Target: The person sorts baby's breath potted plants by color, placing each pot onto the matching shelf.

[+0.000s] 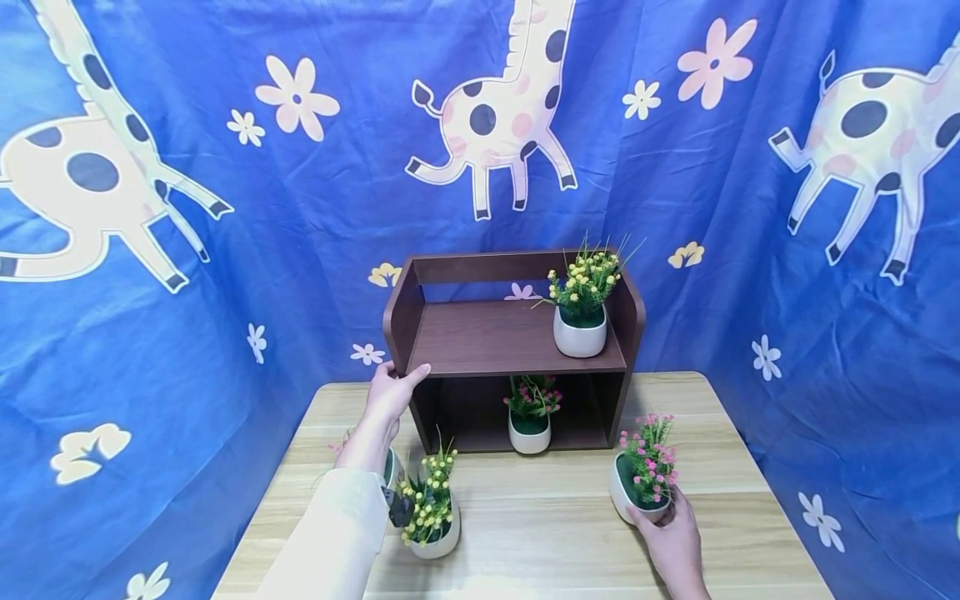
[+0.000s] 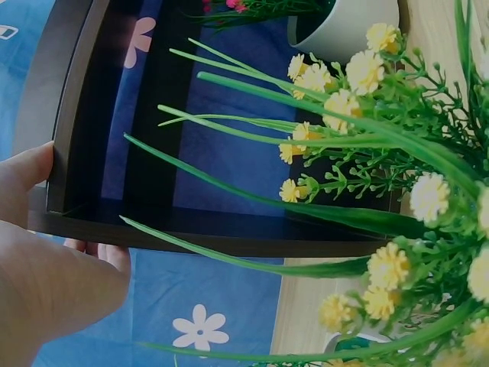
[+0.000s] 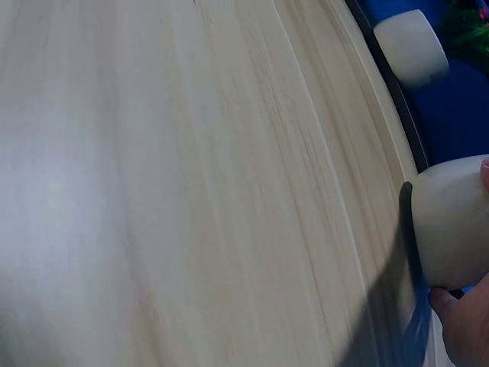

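Note:
A dark brown two-tier shelf stands at the back of the table. My left hand grips its left side panel, thumb on the near side and fingers round the outside, as the left wrist view also shows. At the right, my right hand holds a white pot of pink flowers, which looks tilted. A yellow-flowered pot is on the shelf's upper board at the right. Inside the lower compartment sits another pink-flowered pot. Below my left forearm is a yellow-flowered pot.
Partly hidden behind my left forearm is a further white pot with pink flowers. The light wood table reaches back to a blue curtain printed with giraffes and flowers, which surrounds it on the far side and both flanks.

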`<state>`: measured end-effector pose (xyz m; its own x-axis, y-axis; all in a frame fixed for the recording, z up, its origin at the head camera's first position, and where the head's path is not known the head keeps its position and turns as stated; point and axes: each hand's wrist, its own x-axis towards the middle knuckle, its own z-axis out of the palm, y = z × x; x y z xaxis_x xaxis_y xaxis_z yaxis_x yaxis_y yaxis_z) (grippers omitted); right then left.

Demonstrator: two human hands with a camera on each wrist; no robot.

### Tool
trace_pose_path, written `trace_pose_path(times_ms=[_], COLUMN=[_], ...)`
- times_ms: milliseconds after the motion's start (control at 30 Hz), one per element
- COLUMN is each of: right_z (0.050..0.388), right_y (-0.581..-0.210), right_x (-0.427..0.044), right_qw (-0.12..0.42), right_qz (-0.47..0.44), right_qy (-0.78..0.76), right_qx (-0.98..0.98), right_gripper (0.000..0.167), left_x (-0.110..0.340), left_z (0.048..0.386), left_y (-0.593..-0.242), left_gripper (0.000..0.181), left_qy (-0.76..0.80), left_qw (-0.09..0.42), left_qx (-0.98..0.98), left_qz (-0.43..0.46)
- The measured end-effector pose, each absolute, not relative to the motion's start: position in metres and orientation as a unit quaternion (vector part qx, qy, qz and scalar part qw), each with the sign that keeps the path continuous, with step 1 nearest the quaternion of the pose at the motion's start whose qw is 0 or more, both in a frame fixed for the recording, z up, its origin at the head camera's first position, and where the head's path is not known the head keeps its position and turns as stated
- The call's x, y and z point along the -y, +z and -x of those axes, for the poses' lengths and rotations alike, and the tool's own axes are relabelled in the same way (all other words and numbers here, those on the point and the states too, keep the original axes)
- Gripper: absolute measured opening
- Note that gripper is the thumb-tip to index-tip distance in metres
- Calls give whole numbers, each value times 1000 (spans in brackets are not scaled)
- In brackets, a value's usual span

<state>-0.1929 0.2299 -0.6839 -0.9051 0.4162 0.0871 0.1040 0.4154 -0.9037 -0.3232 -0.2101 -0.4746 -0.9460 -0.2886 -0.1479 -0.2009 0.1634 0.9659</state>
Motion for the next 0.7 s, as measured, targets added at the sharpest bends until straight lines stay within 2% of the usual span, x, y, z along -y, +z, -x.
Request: trace_pose_path(times_ms=[333,700], right_z=[197,204], right_y=[-685,-680], right_x=[-208,-190], right_qw=[152,118], right_qz=[143,129], right_qy=[528,536], right_qx=[823,826], right_gripper=[94,101], left_x=[210,210], left_z=[324,323], left_y=[-476,-475], left_gripper=[85,87], left_qy=[-626,-626], left_qw=[39,34], left_qx=[762,761], left_qz=[-161,-163])
